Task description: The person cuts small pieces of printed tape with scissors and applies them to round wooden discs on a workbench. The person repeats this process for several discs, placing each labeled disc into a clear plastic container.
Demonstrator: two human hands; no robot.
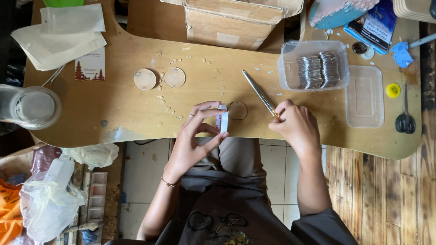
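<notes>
Overhead view of the work in hand. Your left hand [193, 136] is raised just above the near edge of the curved wooden tabletop [113, 109], thumb and fingertips pinched on a small white rectangular strip [223, 120]; the remaining fingers are loosely spread, not closed into a fist. The strip stands roughly on edge, its long axis running away from you, and it lies at the inner, right-facing side of that hand.

Just beyond and to the right of the strip, a thin clear round disc [238, 110] lies flat on the tabletop, between your two hands and near both; the left fingertips are slightly closer to it.

Your right hand [295, 127] is curled, knuckles up, around the near end of a long slim silver metal tool [259, 93]. The tool's long axis slants from the hand up and to the left, its far tip pointing away from you across the table. Whether the tool's tip touches the surface cannot be told.

Two pale wooden round discs [159, 78] lie well apart to the left; a clear plastic box of stacked metal pieces [313, 68] sits beyond the right hand.
</notes>
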